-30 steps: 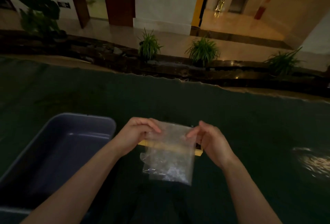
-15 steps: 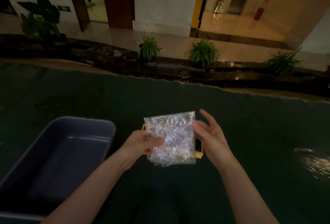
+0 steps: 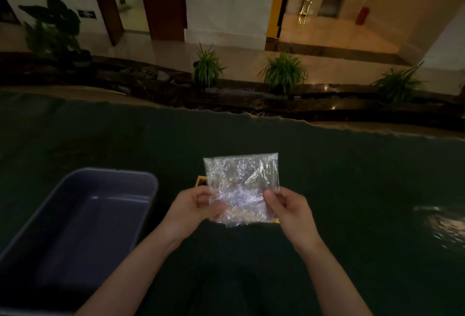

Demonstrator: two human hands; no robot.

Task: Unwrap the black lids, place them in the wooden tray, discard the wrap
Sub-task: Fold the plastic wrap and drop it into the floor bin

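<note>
Both hands hold up a clear, crinkly plastic wrap above the dark tabletop. The left hand pinches its left edge and the right hand pinches its right edge. A yellow wooden tray peeks out just behind the wrap, and a blue bin sits to the left.

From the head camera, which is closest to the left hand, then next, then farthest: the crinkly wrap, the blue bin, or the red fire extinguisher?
1. Wrap: pinched in the left hand, the right hand on its other edge.
2. Bin: on the table, to the left.
3. Extinguisher: far back right, in the hallway.
</note>
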